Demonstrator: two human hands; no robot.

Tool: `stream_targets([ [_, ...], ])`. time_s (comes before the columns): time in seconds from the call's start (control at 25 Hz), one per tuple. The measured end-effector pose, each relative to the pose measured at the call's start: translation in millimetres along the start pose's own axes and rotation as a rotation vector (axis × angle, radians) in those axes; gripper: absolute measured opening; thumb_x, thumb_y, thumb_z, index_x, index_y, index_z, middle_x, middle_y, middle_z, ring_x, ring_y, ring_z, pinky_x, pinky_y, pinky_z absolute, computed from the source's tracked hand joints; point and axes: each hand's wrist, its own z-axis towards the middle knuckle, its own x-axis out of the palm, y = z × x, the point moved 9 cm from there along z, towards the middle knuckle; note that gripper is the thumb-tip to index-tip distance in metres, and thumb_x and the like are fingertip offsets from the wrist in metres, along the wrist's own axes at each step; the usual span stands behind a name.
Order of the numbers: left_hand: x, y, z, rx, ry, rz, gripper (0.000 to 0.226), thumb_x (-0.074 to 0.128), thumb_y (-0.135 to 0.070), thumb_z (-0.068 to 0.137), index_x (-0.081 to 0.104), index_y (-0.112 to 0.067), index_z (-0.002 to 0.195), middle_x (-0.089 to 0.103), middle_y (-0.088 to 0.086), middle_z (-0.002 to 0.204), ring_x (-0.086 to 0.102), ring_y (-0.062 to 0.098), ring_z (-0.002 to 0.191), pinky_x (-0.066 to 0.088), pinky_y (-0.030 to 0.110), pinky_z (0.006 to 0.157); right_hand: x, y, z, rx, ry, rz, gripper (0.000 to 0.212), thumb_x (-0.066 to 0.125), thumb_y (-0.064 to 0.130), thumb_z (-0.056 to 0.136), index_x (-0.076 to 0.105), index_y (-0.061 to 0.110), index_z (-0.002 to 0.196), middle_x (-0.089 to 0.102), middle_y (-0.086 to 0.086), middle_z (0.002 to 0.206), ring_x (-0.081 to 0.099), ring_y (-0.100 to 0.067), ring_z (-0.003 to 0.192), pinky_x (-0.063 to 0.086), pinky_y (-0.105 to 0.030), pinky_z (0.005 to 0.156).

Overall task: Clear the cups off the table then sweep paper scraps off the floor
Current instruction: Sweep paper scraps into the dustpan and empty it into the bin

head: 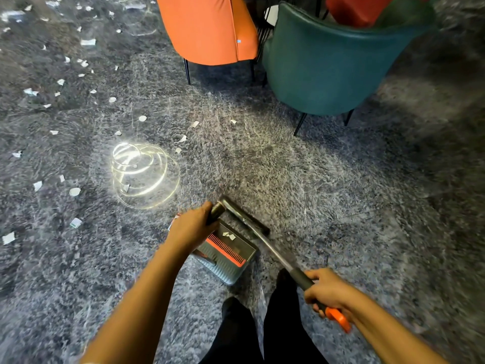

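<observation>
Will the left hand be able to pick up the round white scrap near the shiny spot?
Probably not yet. The left hand grips the dustpan handle, and the round scrap lies apart on bare floor to its left.

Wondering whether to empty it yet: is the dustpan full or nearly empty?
Nearly empty: the dustpan holds only a couple of white paper scraps; its floor is mostly bare.
</observation>
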Motion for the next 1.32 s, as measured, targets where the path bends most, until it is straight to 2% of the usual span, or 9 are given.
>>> stream_targets([
  [0.08,3.0,-2.2,-0.8,0.010,-0.004,-0.046,0.030,0.053,-0.039,0.093,0.046,-0.015,0.109,0.065,0.012,0.098,0.062,0.029,0.085,0.034,0.029,0.059,-2.9,5.6,-7.2,-0.009,0.051,0.027,0.044,0.043,-0.016,0.084,0.053,0.008,0.120,0.044,-0.008,0.062,0.041,-0.008,0.029,0.033,-0.016,0.031],
  [0.28,0.6,10.9,-5.2,-0.005,-0.021,-0.171,0.028,0.056,-0.033,0.092,0.050,-0.016,0.112,0.065,0.012,0.101,0.061,0.030,0.089,0.045,0.034,0.067,-15.8,29.0,-30.7,-0.052,0.135,0.060,0.044,0.042,-0.018,0.085,0.056,0.012,0.114,0.048,-0.009,0.058,0.041,-0.008,0.030,0.031,-0.014,0.030],
  [0.48,-8.2,55.6,-43.0,-0.150,-0.123,-0.334,0.030,0.060,-0.030,0.090,0.054,-0.016,0.115,0.066,0.011,0.100,0.061,0.029,0.089,0.046,0.036,0.069,-0.3,71.3,-28.7,-0.117,0.093,-0.123,0.049,0.047,-0.016,0.085,0.049,0.007,0.129,0.044,-0.009,0.057,0.040,-0.008,0.026,0.029,-0.013,0.028],
  [0.6,-17.3,102.3,-73.7,-0.315,-0.238,-0.509,0.032,0.063,-0.022,0.088,0.056,-0.011,0.118,0.066,0.016,0.099,0.062,0.032,0.090,0.038,0.033,0.064,20.4,108.4,-11.5,-0.169,0.083,-0.228,0.048,0.043,-0.018,0.084,0.046,-0.004,0.130,0.043,-0.011,0.060,0.037,-0.008,0.023,0.029,-0.013,0.027],
  [0.72,-18.9,145.0,-100.5,-0.452,-0.326,-0.614,0.034,0.064,-0.018,0.088,0.057,-0.007,0.120,0.066,0.019,0.099,0.062,0.033,0.089,0.037,0.032,0.066,36.6,149.0,12.5,-0.213,0.054,-0.322,0.044,0.042,-0.021,0.082,0.047,-0.014,0.125,0.042,-0.009,0.048,0.035,-0.008,0.021,0.029,-0.012,0.027],
  [0.92,-15.4,176.1,-117.2,-0.525,-0.350,-0.663,0.026,0.063,-0.013,0.089,0.058,-0.005,0.112,0.057,0.005,0.085,0.056,0.023,0.078,0.029,0.028,0.061,56.7,219.7,51.5,-0.272,0.058,-0.514,0.042,0.045,-0.021,0.081,0.043,-0.023,0.123,0.042,-0.007,0.033,0.036,-0.010,0.019,0.029,-0.013,0.026],
  [1.04,-15.4,192.9,-111.0,-0.572,-0.345,-0.667,0.024,0.063,-0.013,0.088,0.057,-0.003,0.109,0.056,0.007,0.083,0.057,0.027,0.079,0.027,0.028,0.060,70.8,247.8,74.9,-0.282,0.076,-0.612,0.028,0.046,-0.018,0.081,0.057,-0.014,0.106,0.041,-0.004,0.030,0.036,-0.010,0.019,0.028,-0.013,0.028],
  [1.16,-21.1,208.4,-99.4,-0.600,-0.359,-0.680,0.028,0.063,-0.014,0.089,0.057,-0.007,0.115,0.060,0.008,0.088,0.055,0.020,0.078,0.029,0.026,0.061,88.4,250.5,90.6,-0.292,0.123,-0.742,0.019,0.047,-0.016,0.080,0.050,0.003,0.077,0.042,-0.008,0.047,0.038,-0.011,0.026,0.029,-0.016,0.031],
  [1.32,-25.2,222.8,-83.9,-0.660,-0.387,-0.711,0.026,0.063,-0.014,0.088,0.058,-0.009,0.113,0.063,0.009,0.089,0.059,0.022,0.079,0.036,0.027,0.063,97.1,241.0,88.7,-0.221,0.262,-0.829,0.027,0.045,-0.013,0.079,0.054,0.000,0.100,0.038,-0.008,0.049,0.038,-0.010,0.027,0.029,-0.017,0.033],
])
